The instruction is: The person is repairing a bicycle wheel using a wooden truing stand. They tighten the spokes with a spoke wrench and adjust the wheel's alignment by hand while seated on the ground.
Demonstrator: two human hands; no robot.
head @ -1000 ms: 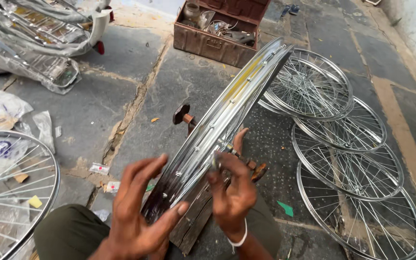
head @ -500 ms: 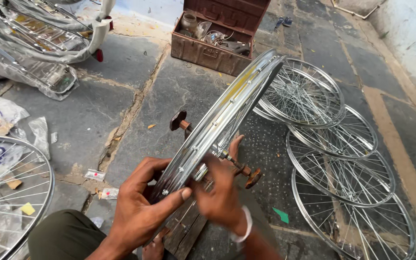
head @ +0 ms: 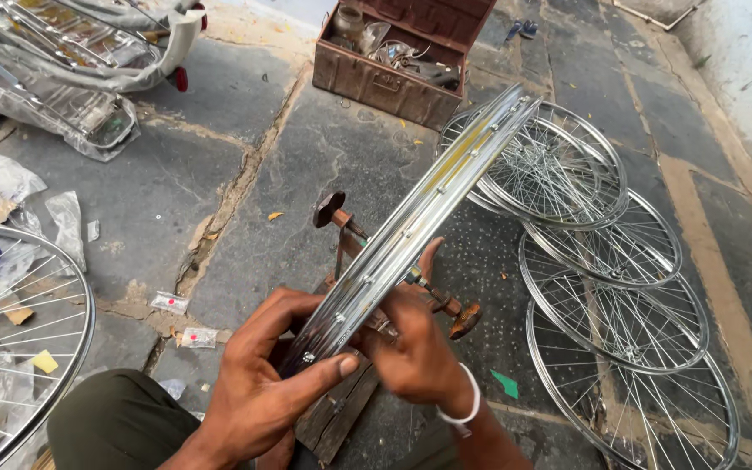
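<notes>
A shiny chrome bicycle wheel rim (head: 428, 209) stands on edge in a rusty truing stand (head: 350, 235) with a wooden base (head: 339, 418), running from near me up toward the far right. My left hand (head: 258, 387) grips the near end of the rim, thumb pressed across its outer face. My right hand (head: 415, 348), with a white band on the wrist, is closed on the rim's right side at the spokes; whether it holds a small tool is hidden by the fingers.
Several finished spoked wheels (head: 620, 305) lie overlapped on the stone floor to the right. A rusty open toolbox (head: 393, 65) sits at the back. Another wheel (head: 19, 339) lies at the left edge, plastic-wrapped rims (head: 71, 61) at the top left.
My left hand has closed its thumb over the rim. My right hand has slid a little up and right along the rim's side. The view has shifted slightly.
</notes>
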